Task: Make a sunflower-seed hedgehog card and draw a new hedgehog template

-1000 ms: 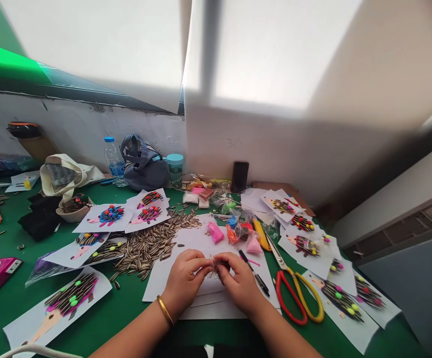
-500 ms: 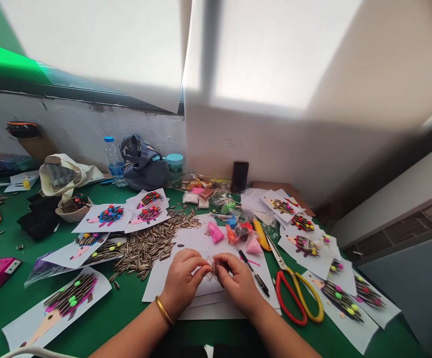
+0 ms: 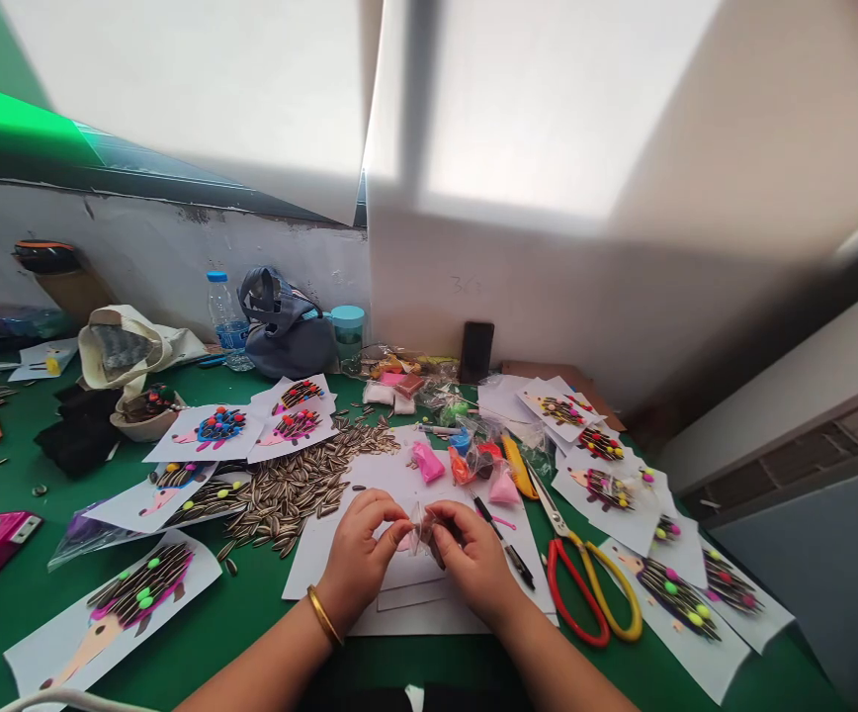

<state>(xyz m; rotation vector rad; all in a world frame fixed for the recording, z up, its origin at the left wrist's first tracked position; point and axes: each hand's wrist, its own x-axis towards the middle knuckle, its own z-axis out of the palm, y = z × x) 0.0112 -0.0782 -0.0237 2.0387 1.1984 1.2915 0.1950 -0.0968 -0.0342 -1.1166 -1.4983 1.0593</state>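
Note:
Over white paper sheets (image 3: 317,569), my left hand (image 3: 365,554) and my right hand (image 3: 466,559) come close together. Between them is a small clear plastic bag (image 3: 419,529), pinched by the fingers of both hands; its contents are mostly hidden by my right fingers. A gold bangle circles my left wrist. A black pen (image 3: 507,544) lies on the paper just right of my right hand. Small bags of pink clay (image 3: 427,462) and orange clay (image 3: 460,466) rest beyond my hands. Left of the paper spreads a heap of striped sunflower seeds (image 3: 292,489).
Scissors (image 3: 573,554) with red and yellow handles and a yellow cutter (image 3: 519,467) lie to the right. Hedgehog pictures made with seeds flank both sides, one at the front left (image 3: 125,613). A bottle (image 3: 226,321), a grey bag (image 3: 288,341) and a phone (image 3: 477,351) stand along the wall.
My fingers have shifted slightly on the clear bag, and more of it shows between them. My left hand has moved up a little. The things around look unmoved.

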